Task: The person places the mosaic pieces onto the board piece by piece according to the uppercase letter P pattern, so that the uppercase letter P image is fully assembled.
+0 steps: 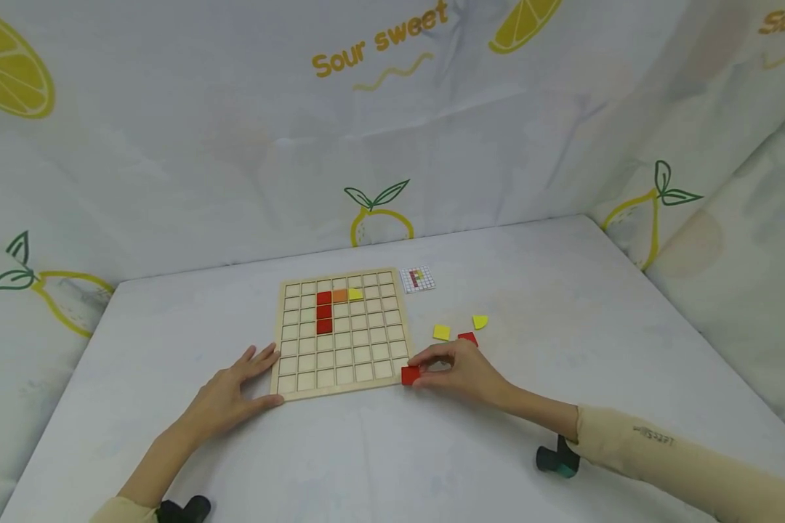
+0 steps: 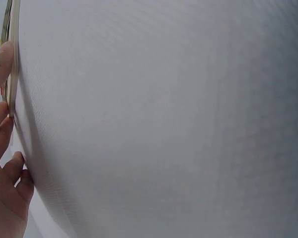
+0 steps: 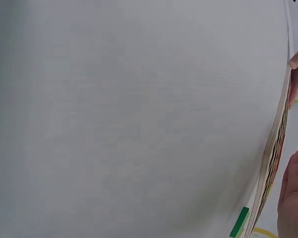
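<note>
A wooden grid board (image 1: 340,392) lies on the white table, and my left hand (image 1: 225,399) rests at its left edge with fingers spread and thumb at the near left corner. Between thumb and fingers my right hand (image 1: 464,374) pinches a red square tile (image 1: 410,375) over the board's near right corner. In the grid, several red tiles (image 1: 324,311) stand in a column, with an orange tile (image 1: 339,296) and a yellow tile (image 1: 355,294) to the right of the top one. The left wrist view shows the left fingers (image 2: 1,67) against the board's side.
Right of the board lie a yellow square tile (image 1: 441,332), a yellow rounded tile (image 1: 480,322) and another red tile (image 1: 469,338), partly behind the right hand. A small printed pattern card (image 1: 418,280) sits by the far right corner. A lemon-print cloth (image 1: 235,167) hangs behind the table.
</note>
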Demonstrator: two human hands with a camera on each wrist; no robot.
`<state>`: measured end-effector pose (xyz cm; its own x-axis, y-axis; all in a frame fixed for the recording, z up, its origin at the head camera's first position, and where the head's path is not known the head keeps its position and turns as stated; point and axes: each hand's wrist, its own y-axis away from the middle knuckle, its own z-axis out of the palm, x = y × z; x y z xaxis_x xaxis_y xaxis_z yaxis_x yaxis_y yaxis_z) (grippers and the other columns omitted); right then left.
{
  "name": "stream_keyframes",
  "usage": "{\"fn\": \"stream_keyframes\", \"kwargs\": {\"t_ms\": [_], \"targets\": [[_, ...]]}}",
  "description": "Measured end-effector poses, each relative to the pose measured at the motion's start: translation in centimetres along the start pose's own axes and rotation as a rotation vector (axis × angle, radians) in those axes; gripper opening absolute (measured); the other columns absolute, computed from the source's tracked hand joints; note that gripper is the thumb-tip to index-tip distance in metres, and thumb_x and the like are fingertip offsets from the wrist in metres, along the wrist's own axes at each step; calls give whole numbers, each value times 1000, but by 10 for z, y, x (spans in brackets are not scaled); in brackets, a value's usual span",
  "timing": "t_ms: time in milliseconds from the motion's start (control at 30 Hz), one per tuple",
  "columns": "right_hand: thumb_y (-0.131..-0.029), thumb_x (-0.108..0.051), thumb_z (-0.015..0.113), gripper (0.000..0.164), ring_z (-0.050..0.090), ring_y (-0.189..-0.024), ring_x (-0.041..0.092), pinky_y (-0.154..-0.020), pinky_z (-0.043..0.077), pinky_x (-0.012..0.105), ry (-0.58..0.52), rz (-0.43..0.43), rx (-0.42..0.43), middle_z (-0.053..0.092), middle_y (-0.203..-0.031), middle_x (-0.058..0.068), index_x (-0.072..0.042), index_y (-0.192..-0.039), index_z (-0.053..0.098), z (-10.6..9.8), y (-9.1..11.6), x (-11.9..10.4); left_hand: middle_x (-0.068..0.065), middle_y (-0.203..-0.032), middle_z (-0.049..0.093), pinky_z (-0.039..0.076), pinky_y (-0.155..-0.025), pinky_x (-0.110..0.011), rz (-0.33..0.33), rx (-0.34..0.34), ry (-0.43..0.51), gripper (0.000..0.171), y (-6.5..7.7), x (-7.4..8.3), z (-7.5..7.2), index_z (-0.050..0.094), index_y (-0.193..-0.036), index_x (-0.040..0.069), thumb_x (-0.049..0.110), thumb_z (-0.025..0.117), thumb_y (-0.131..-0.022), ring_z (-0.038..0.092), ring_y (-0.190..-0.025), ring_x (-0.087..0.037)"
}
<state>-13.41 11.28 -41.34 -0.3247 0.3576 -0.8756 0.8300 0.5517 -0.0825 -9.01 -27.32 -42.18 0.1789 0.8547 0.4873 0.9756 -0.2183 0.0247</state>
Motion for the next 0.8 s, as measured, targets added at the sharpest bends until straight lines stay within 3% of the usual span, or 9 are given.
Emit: {"fn": "stream_keyframes", "kwargs": {"t_ms": [300,467,600,800], "targets": [[-78,-14,80,30,64,-85,14,-86,53,37,-65,30,62,72,-91,4,-3,-106,73,14,-30,-9,-8,-150,38,32,-89,-75,4,-1,-3,77,0,-3,1,49,-142,14,50,73,-79,33,-135,-44],[-78,-11,79,29,64,-83,14,-82,53,28,-74,58,106,73,-94,7,-1,-105,73,26,-47,-14,-9,-150,38,33,-89,-75,5,-4,3,76,1,-2,0,49,-142,14,50,73,-79,33,-135,-44],[-78,-10,79,30,65,-82,14,-77,52,21,-87,95,96,73,-98,8,-1,-105,73,37,-63,-19,-9,-150,38,33,-88,-75,5,-5,1,76,1,-1,-1,49,-142,14,49,73,-79,33,-135,-44],[-76,-7,80,27,65,-81,12,-74,52,20,-100,111,89,73,-95,7,-1,-102,74,51,-86,-21,-9,-150,38,34,-89,-74,0,-11,1,77,1,0,-1,49,-142,13,50,73,-79,33,-136,-44]]}}
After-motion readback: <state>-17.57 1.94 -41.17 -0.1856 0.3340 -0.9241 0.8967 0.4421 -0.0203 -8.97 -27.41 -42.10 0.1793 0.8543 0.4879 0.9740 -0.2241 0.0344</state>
